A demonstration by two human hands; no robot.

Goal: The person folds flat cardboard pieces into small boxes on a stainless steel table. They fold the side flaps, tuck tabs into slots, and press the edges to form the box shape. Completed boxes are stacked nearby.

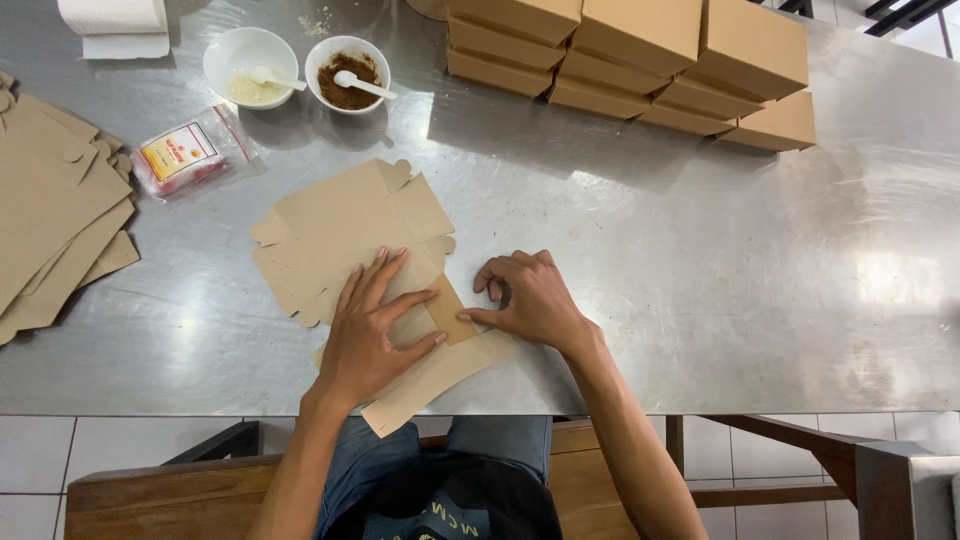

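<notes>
A flat brown cardboard box blank (345,225) lies on the steel table (700,260) in front of me. My left hand (372,330) presses flat on its near part, fingers spread. My right hand (530,298) sits at the blank's right edge, thumb and curled fingers pinching a small side flap that is folded up and inward. The near end of the blank hangs past the table's front edge.
Folded brown boxes (640,60) are stacked at the back. A pile of flat blanks (50,210) lies at the left. Two white bowls with spoons, one with pale contents (250,65) and one with brown powder (347,72), stand behind a small plastic packet (185,155) and a paper roll (115,25).
</notes>
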